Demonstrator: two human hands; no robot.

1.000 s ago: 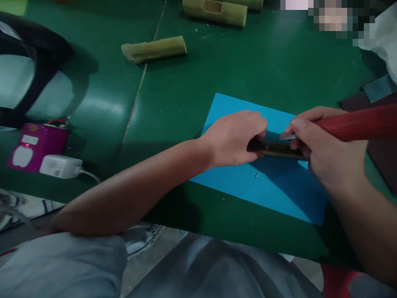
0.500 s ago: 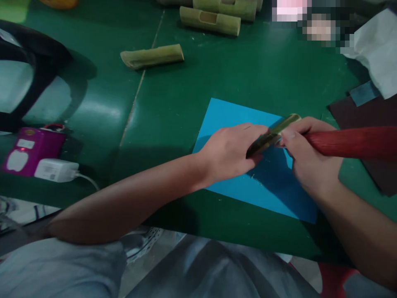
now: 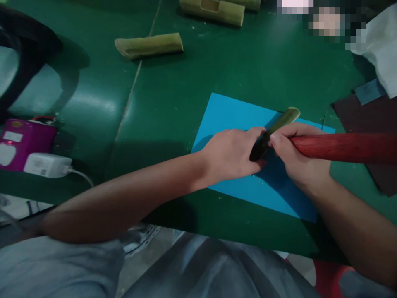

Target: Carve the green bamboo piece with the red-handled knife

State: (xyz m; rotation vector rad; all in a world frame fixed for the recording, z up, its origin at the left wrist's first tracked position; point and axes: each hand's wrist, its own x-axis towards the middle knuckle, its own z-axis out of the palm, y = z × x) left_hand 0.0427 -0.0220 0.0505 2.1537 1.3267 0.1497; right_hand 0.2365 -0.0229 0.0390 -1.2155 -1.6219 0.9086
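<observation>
My left hand [image 3: 231,157] is closed around the lower end of a short bamboo piece [image 3: 287,118], which slants up to the right over a blue sheet [image 3: 217,111]. My right hand [image 3: 302,155] grips a tool with a thick red wooden handle [image 3: 347,147]. The thumb and fingers pinch near its front end, right beside the bamboo. My fingers hide the tool's tip, so I cannot tell whether it touches the bamboo. Tiny shavings [image 3: 257,179] lie on the blue sheet below my left hand.
Another bamboo piece [image 3: 151,45] lies farther back; a notched bamboo tube [image 3: 214,11] is beyond it. At left are a purple box [image 3: 29,142], a white plug adapter [image 3: 48,164] and a black curved object [image 3: 27,49]. A dark brown sheet [image 3: 369,124] and white cloth [image 3: 380,49] lie right.
My right hand and the red-handled tool have shifted slightly left along the bamboo piece. My left hand keeps its hold. The view has moved a little, so the far bamboo appears higher.
</observation>
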